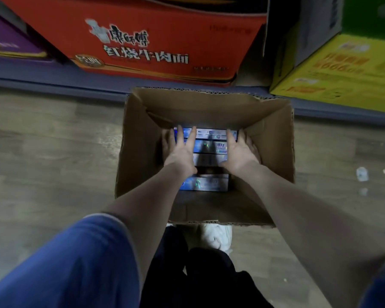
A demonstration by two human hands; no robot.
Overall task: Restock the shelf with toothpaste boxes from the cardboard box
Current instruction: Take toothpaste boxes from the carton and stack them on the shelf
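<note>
An open brown cardboard box (pixel 140 138) stands on the floor in front of me. Inside it lie several shiny blue toothpaste boxes (pixel 209 141), side by side, with one more (pixel 206 182) lying apart nearer to me. Both my hands are down inside the carton. My left hand (pixel 180 150) presses on the left ends of the far group, fingers spread over the tops. My right hand (pixel 239 150) clasps the right ends of the same group. The boxes are squeezed between my two palms. They rest on the carton's bottom.
A low blue-grey shelf edge (pixel 53 83) runs across just behind the carton. On it stand a large red noodle carton (pixel 142 36), a purple box (pixel 9 41) at left and a yellow-green carton (pixel 342 67) at right. Wooden floor (pixel 53 152) lies on both sides. My white shoe (pixel 216 236) is beneath.
</note>
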